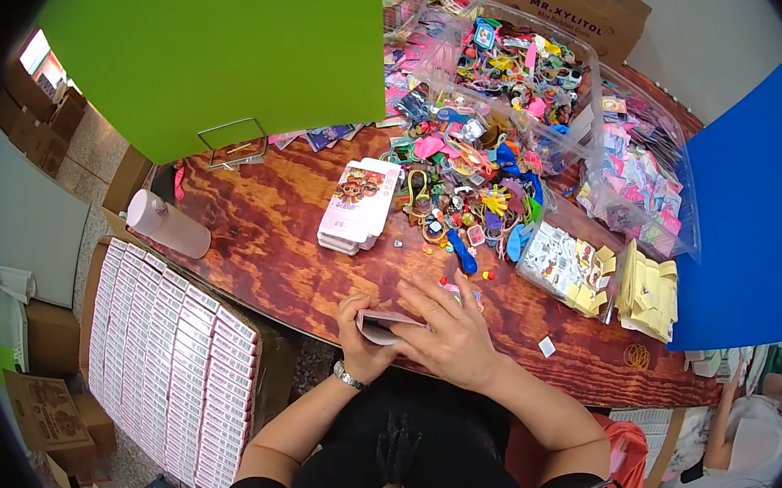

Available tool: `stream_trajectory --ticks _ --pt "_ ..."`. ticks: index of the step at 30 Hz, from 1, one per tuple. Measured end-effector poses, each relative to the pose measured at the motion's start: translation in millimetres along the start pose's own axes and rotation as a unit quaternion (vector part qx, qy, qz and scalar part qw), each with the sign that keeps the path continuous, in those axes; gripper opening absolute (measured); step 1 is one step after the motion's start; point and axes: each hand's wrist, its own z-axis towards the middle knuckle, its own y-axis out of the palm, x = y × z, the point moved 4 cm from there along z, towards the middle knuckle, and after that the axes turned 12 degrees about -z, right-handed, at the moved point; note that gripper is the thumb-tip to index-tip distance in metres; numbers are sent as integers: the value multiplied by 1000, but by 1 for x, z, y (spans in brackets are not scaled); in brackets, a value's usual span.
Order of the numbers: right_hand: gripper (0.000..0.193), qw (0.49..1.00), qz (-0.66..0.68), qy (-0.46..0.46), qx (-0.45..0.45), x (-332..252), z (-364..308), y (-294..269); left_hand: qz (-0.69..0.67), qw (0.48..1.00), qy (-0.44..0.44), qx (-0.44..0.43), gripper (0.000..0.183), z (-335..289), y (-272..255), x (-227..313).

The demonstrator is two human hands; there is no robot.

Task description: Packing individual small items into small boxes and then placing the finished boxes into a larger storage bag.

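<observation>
A small pink-and-white carton [377, 329] is held low over the near edge of the table, its opening facing up. My left hand [361, 344] is wrapped round its left end, a watch on that wrist. At the other end, my right hand [450, 334] has its thumb against the carton and its fingers reaching over the far side. Whether those fingers also hold something small cannot be seen. Beyond the right fingers, a blue balloon [461, 252] and small trinkets lie on the wood-patterned table. A stack of flat pink cartons [359, 202] lies farther off.
Clear plastic bins [599, 123] of mixed small toys stand at the far right, beside a heap of trinkets [494, 198]. Yellow packets [647, 296] lie nearer. At left are a pink bottle [166, 225] and a large box of packed cartons [164, 357]. Another person [751, 431] sits at lower right.
</observation>
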Motion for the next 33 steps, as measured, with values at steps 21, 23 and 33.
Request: stream_trajectory --ticks 21,23,33 --pt "15 980 -86 -73 164 2 -11 8 -36 997 -69 -11 85 -18 -11 -53" --pt "17 976 -112 -67 175 5 -18 3 -56 997 -50 -22 82 -13 3 -48" --pt "18 985 -104 -55 128 9 -26 4 -21 996 -81 -36 84 -7 13 -35"
